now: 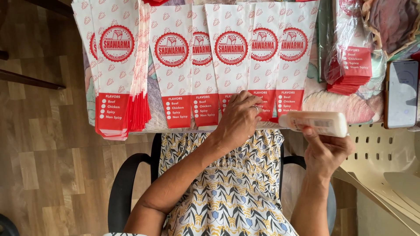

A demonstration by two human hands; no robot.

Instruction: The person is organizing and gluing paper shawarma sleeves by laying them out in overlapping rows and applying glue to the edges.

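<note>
Several white and red paper sleeves (pixel 171 65) lie side by side in a row on the table edge, red ends toward me. My left hand (pixel 239 119), a ring on one finger, presses flat on the red end of one sleeve (pixel 229 52) in the middle of the row. My right hand (pixel 324 150) holds a white glue bottle (pixel 316 123) lying sideways, its nozzle pointing left at the red end of a sleeve (pixel 289 98) beside my left hand.
A thick stack of the same sleeves (pixel 114 70) lies at the left end. A plastic-wrapped bundle of sleeves (pixel 352 61) and a phone (pixel 401 94) sit at the right. A black chair arm (pixel 124 183) and a beige plastic chair (pixel 378 153) are below.
</note>
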